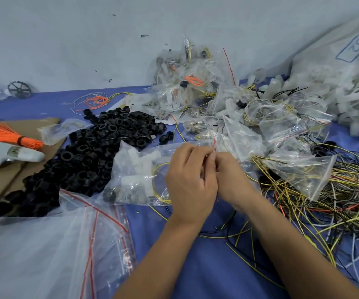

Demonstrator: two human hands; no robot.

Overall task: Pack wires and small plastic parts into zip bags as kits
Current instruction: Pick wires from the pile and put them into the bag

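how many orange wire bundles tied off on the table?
1 tied bundle of orange wires, on the cardboard at far left. Loose orange wires lie further back, untied, and more sit inside the packed bags; others may be hidden.

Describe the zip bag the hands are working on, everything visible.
The zip bag is clear, thin, crinkled plastic with a red strip at its mouth. It lies on its side on the blue table cover, its left edge against the pile of black plastic rings. Inside show white plastic pieces, a few small dark parts and a looped yellow wire. The left hand and right hand meet at its right-hand mouth, fingers pinching the top edge, apparently at the seal; whether it is closed cannot be told.
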